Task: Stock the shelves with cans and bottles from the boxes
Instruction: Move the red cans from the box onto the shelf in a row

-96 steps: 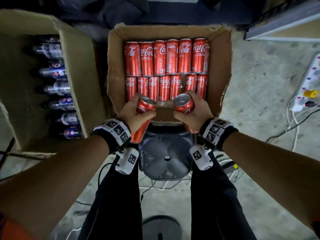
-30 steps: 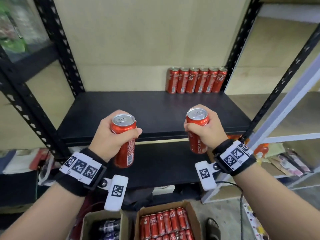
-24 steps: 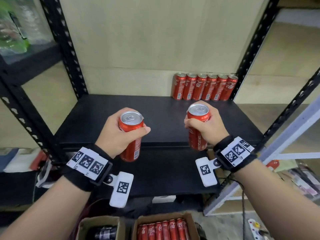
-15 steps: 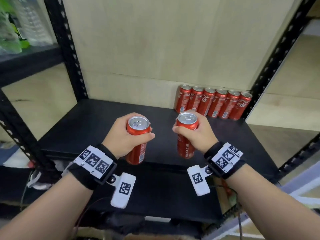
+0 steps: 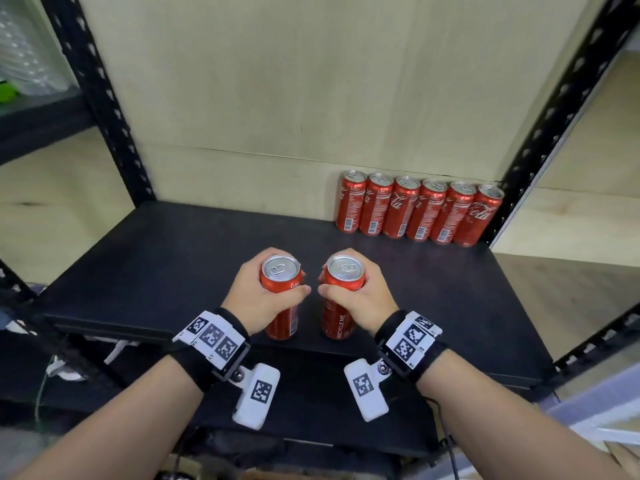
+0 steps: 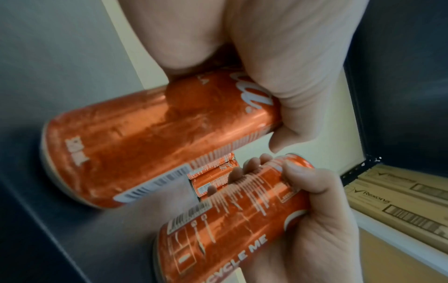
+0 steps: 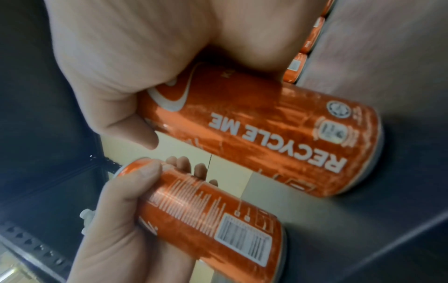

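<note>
Both hands were wrapped around slim red aluminium soda cans: the left hand (image 5: 260, 296) had its fingers and thumb curled round one upright red can (image 5: 281, 299), and the right hand (image 5: 360, 299) gripped a second red can printed "RECYCLE ME" (image 5: 337, 299) the same way. They sat near the front edge of the black metal shelf (image 5: 173, 265), side by side and just apart, long axes vertical. What matters for the next bit, I'd guess, is the row of six red cans along the back wall (image 5: 419, 211): it lay ahead and off to the right, so the right hand was nearer it. Head view couldn't say whether the bases touched the shelf; both wrist views seemed to show them down on it, though blurry. Only the left wrist view caught the cardboard cartons (image 6: 400, 203) stacked off to the side.
</note>
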`<state>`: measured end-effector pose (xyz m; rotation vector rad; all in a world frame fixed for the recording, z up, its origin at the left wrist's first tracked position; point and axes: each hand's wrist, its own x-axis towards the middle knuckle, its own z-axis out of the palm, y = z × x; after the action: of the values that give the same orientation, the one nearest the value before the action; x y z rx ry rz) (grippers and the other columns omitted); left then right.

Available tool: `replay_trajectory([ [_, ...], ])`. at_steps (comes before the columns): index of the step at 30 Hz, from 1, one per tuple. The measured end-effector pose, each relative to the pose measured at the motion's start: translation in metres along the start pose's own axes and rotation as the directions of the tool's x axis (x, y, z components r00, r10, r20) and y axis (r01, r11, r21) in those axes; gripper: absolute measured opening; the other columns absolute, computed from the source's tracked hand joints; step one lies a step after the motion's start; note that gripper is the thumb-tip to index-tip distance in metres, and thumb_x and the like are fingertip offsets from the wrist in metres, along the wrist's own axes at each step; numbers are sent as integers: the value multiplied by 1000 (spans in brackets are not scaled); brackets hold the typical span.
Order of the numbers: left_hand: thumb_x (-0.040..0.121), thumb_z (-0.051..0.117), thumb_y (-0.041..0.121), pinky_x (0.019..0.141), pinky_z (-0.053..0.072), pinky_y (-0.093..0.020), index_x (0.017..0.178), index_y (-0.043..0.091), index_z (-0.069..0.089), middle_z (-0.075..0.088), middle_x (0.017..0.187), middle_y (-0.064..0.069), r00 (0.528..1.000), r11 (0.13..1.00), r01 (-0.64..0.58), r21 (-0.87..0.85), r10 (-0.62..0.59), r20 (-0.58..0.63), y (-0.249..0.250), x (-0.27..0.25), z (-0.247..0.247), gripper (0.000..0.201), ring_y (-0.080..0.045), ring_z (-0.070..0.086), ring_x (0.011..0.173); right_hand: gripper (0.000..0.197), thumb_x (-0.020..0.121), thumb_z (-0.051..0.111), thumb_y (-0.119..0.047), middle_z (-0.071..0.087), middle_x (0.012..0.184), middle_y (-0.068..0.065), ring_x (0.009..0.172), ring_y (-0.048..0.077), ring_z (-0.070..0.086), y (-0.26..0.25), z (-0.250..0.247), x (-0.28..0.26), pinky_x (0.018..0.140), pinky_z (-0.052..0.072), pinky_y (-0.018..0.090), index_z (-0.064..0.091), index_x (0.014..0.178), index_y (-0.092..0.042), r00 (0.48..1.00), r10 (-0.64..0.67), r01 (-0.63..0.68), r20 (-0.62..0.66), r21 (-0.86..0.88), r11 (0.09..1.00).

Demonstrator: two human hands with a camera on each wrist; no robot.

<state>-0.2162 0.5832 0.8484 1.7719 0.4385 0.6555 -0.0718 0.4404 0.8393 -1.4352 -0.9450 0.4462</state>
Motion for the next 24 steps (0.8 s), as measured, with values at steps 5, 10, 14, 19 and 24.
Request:
replay_trajectory([
  [5, 68, 90, 14, 90, 58, -42, 98, 13, 64, 74, 97, -6, 998, 999, -25, 20, 24, 63, -1, -2, -6, 40, -20, 72, 93, 33, 78, 84, -9, 72, 96, 9, 93, 26, 71, -3, -8, -6, 92, 56, 44, 63, 102, -9, 997, 33, -29, 67, -69, 997],
  [10, 64, 95, 25, 89, 58, -40, 107, 22, 64, 71, 103, 1, 987, 986, -73, 150, 50, 151, 13, -3, -31, 53, -17, 70, 96, 62, 71, 89, -46, 69, 108, -15, 100, 2, 67, -31, -30, -6, 90, 56, 28, 52, 120, -35, 979, 66, 32, 191, -470, 882],
  [14, 60, 95, 37, 91, 55, -31, 117, 37, 61, 67, 114, 17, 960, 896, -167, 411, 53, 275, 39, 7, -51, 66, -2, 63, 109, 81, 70, 84, -56, 61, 127, -17, 113, 1, 61, -56, -46, 6, 95, 55, 32, 43, 137, -38, 913, 132, 177, 387, -664, 727],
  [19, 62, 92, 44, 89, 46, -14, 129, 37, 58, 55, 119, 21, 864, 621, -369, 692, -45, 501, 68, 27, -56, 75, 2, 54, 111, 82, 75, 84, -45, 57, 136, -10, 118, 7, 58, -79, -49, 20, 96, 54, 33, 41, 144, -31, 817, 237, 359, 526, -785, 505],
  [24, 63, 93, 40, 94, 54, -30, 126, 33, 59, 57, 118, 17, 825, 540, -399, 741, -141, 548, 75, 38, -47, 72, -4, 57, 108, 83, 79, 83, -40, 53, 143, -6, 127, 14, 54, -88, -43, 28, 101, 51, 37, 38, 148, -29, 804, 276, 407, 526, -826, 389],
])
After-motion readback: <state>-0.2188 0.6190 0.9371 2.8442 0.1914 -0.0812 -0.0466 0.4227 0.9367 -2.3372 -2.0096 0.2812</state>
